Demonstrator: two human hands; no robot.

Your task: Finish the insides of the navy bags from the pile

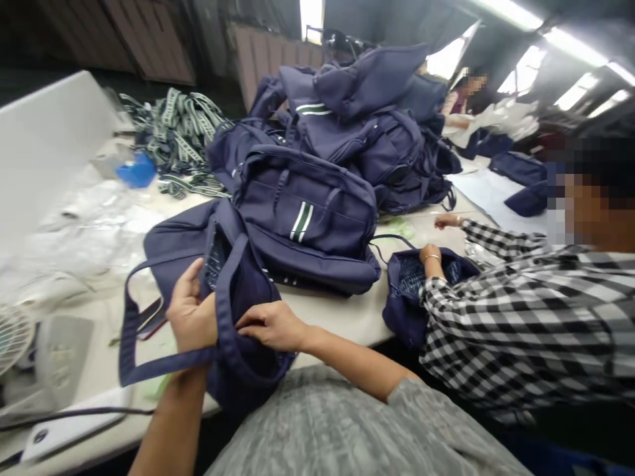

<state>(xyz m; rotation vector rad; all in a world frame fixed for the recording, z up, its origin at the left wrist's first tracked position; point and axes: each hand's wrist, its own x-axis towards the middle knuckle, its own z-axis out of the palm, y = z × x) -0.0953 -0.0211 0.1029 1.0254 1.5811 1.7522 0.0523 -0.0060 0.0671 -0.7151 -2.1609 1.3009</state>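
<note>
A navy tote-like bag (253,281) leans at the table's front edge with its opening apart, showing a patterned lining (214,261). My left hand (191,317) reaches through a handle loop and grips the bag by its opening, the fingers partly hidden behind the strap (225,311). On the bag's near side, my right hand (275,325) is closed, thumb and fingers pinching the fabric next to the strap. Just beyond lies a navy duffel bag (317,198) with a green and white stripe.
Many navy bags (347,112) are heaped behind. Patterned straps (183,125) lie in a pile beside a blue object (136,170). At left are clear plastic (99,231), a fan (14,337) and a white phone (74,423). A co-worker (520,297) handles another bag (404,311) at right.
</note>
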